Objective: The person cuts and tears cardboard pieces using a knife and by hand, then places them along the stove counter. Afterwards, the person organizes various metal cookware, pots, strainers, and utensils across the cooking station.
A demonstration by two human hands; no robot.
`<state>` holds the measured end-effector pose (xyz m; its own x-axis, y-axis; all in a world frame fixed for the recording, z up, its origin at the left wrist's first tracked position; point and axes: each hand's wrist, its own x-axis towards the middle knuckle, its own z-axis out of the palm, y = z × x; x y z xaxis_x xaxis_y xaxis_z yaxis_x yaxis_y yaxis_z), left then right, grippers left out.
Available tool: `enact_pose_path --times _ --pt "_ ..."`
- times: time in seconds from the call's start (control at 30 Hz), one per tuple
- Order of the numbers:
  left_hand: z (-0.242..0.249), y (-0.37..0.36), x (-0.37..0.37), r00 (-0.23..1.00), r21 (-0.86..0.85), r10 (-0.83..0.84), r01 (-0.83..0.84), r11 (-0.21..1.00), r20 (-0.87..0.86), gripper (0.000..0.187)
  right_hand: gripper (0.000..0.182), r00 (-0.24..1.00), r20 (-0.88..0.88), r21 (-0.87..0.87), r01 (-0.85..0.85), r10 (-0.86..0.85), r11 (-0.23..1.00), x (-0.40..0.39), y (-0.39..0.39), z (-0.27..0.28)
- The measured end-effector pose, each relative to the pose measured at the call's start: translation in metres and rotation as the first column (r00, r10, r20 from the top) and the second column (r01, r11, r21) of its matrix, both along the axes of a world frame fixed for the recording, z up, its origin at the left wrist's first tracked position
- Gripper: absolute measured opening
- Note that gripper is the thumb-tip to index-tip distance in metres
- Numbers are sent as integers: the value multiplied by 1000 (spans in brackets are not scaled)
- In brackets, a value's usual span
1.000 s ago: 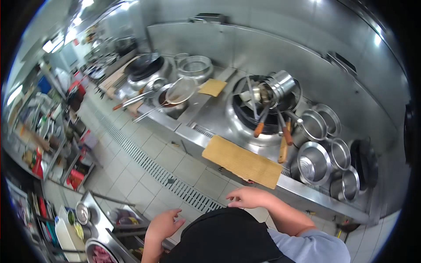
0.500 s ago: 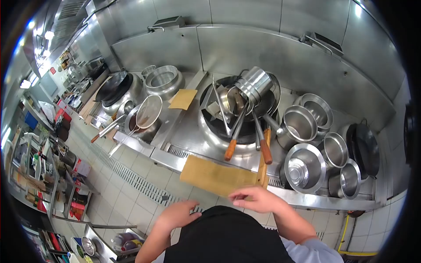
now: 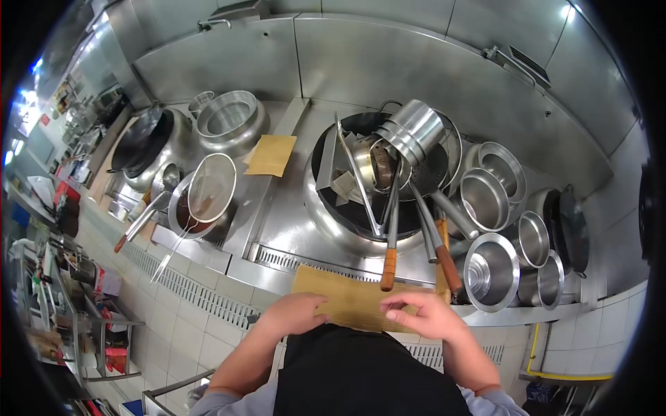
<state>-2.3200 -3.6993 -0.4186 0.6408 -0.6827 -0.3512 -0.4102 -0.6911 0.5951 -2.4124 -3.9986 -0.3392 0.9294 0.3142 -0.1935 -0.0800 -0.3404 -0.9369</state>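
A tan piece of cardboard [image 3: 350,295] lies at the stove's front edge, right in front of me. My left hand [image 3: 295,314] is at its left side, thumb and fingers apart, fingertips overlapping the cardboard in this view. Over its right part is my right hand [image 3: 422,315], fingers stretched out and thumb apart, holding nothing. Just beyond it, wooden-handled utensils [image 3: 389,267] stick out of a big black wok [image 3: 333,149]. A ribbed metal pot [image 3: 415,128], a strainer and other metal pieces are heaped in that wok.
Steel pots and a wide basin [image 3: 491,272] crowd the right of the stove [image 3: 284,208]. Left of the wok lie a smaller cardboard piece [image 3: 271,155], a mesh strainer [image 3: 211,187] over a pot, and another wok [image 3: 142,142]. Loaded shelves [image 3: 87,312] stand at far left.
My view has shifted forward, closer to the stove. Both hands have moved up over the cardboard's near edge, the left one rightward toward it. The stove items appear unmoved.
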Motion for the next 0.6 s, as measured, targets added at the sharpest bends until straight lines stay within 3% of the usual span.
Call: enact_pose_path --times 0.07,0.17,0.23,0.37,0.43,0.47,0.5,0.53,0.57,0.6 --pt "-17 9 26 986 27 -117 115 993 120 47 25 970 229 -52 92 -78 994 27 13 4" --pt "5 10 79 996 72 -88 89 993 -18 44 24 969 212 -122 154 -126 980 62 38 15" --pt "-2 4 115 981 -258 186 -195 946 -59 42 25 959 251 -216 188 -131 958 80 53 15" --pt "1 -35 186 834 -546 529 -375 749 154 47 26 955 260 -363 230 -139 903 96 83 10" --pt "-10 -58 231 843 -448 533 -507 737 -78 51 26 957 239 -365 245 -164 898 93 93 2" --pt "-21 -68 250 850 -444 520 -500 743 -87 51 26 957 229 -369 254 -178 894 90 98 2" --pt "-32 -77 269 680 -350 425 -698 624 -598 48 25 964 187 -376 248 -189 893 85 103 1" --pt "-38 -83 278 306 -148 211 -824 547 -928 45 25 969 150 -381 242 -199 892 80 107 0" --pt "-44 -91 280 191 -152 49 -890 429 -980 34 25 965 156 -380 254 -209 889 74 111 -1" --pt "-38 -94 285 203 -163 46 -884 438 -978 34 25 960 133 -358 277 -245 892 68 113 -4"
